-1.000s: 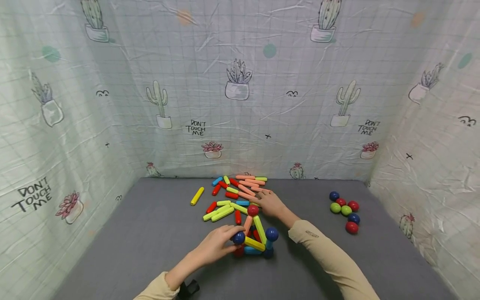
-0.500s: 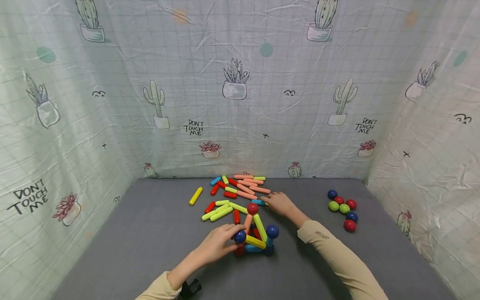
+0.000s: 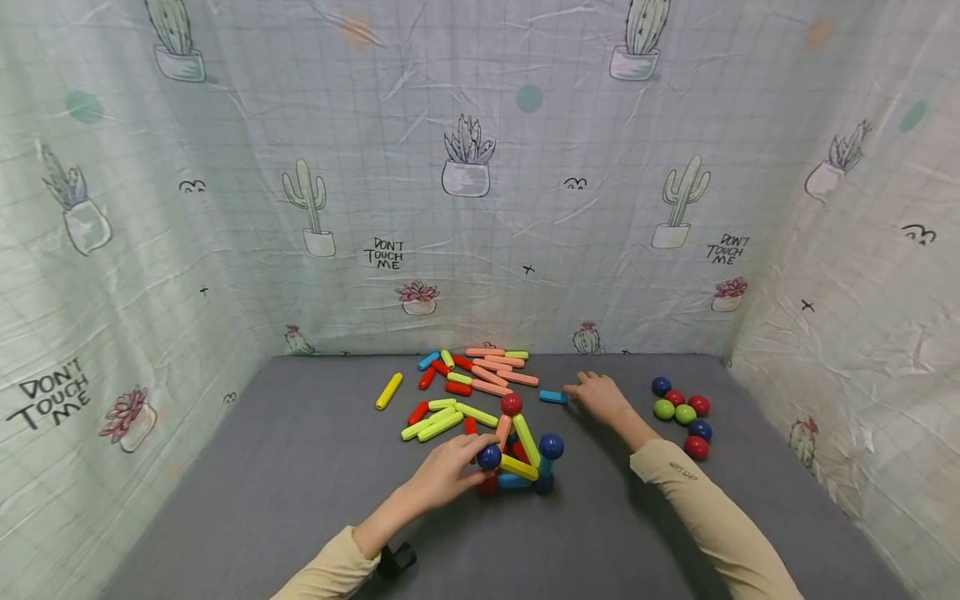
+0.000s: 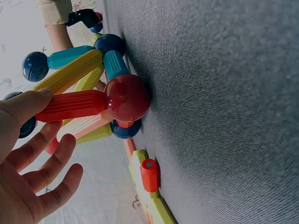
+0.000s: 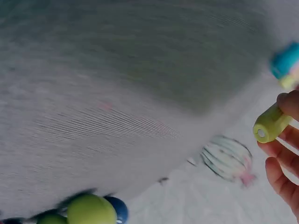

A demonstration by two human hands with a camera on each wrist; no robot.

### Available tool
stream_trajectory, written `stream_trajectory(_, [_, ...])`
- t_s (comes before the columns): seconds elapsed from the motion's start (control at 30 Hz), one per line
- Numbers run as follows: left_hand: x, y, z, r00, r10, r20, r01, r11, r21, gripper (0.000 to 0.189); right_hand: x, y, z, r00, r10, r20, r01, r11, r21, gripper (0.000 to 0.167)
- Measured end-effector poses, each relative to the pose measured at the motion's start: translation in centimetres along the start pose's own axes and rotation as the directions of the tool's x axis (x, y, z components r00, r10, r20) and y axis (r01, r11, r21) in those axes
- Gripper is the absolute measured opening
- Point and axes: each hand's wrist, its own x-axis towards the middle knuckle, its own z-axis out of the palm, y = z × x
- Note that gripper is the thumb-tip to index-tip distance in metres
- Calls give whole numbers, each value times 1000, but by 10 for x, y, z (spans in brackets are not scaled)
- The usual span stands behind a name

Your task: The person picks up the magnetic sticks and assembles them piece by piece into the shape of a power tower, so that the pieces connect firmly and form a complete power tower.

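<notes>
A small frame of magnetic sticks and balls stands on the grey table, with a red ball (image 3: 512, 405) at its top, a yellow stick (image 3: 519, 467) across it and a blue ball (image 3: 551, 446) on a short blue upright. My left hand (image 3: 452, 471) holds its near left corner, at a blue ball (image 3: 489, 457); in the left wrist view the thumb lies on a red stick (image 4: 74, 103) above a dark red ball (image 4: 128, 98). My right hand (image 3: 600, 398) pinches a short yellow-green stick (image 5: 271, 123). Just left of its fingertips lies a short blue stick (image 3: 553, 397).
Loose salmon sticks (image 3: 517, 378), red sticks (image 3: 457, 388) and yellow-green sticks (image 3: 441, 426) lie behind the frame. A lone yellow stick (image 3: 388, 391) is farther left. Several balls (image 3: 686, 414) cluster at the right. Behind the table hangs a cactus-print curtain (image 3: 480, 250).
My right hand has moved right, away from the loose sticks, and the short blue stick has shifted right with it. My left hand stays at the frame's corner.
</notes>
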Motion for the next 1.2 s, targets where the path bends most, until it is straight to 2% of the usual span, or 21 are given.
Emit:
stream_trajectory(0.1, [2,-1,1,1000,-6,5,6,1000,-7,49,6,-2,-19,994,86,-65,-75,987,145,31])
stream_trajectory(0.17, [3,-1,0,1000,-11,4,11,1000,-14,49,11,-9,-38,987,127,-96,-94,952,290,29])
stream_trajectory(0.23, [2,0,1,1000,-13,-13,12,1000,-18,49,15,-19,-60,985,114,-126,-53,911,409,25])
stream_trajectory(0.3, [2,1,0,999,-17,-48,15,1000,-27,48,17,-33,-79,986,47,-163,38,875,482,20])
stream_trajectory(0.4, [3,4,0,993,-24,-112,20,999,-43,44,16,-54,-101,975,-112,-191,197,835,514,20])
stream_trajectory(0.47, [3,5,0,989,-23,-148,16,999,-49,40,14,-67,-110,964,-210,-165,266,818,510,20])
stream_trajectory(0.53, [4,5,1,986,-24,-165,18,999,-42,37,10,-79,-118,956,-274,-99,284,796,535,20])
stream_trajectory(0.7, [3,6,0,987,-47,-156,40,998,-46,37,2,-96,-128,935,-348,71,241,768,594,18])
stream_trajectory(0.8, [2,7,-1,987,-48,-153,43,998,-37,38,-1,-102,-127,923,-372,102,238,759,606,19])
stream_trajectory(0.9, [2,6,0,987,-31,-159,31,1000,-4,40,-4,-104,-125,921,-378,97,246,755,608,21])
stream_trajectory(1.07, [3,6,2,981,31,-190,-22,998,51,42,-9,-96,-124,934,-352,64,243,755,610,25])
stream_trajectory(1.2, [4,6,2,971,138,-197,-109,983,150,45,-18,-81,-124,946,-303,117,170,770,615,29])
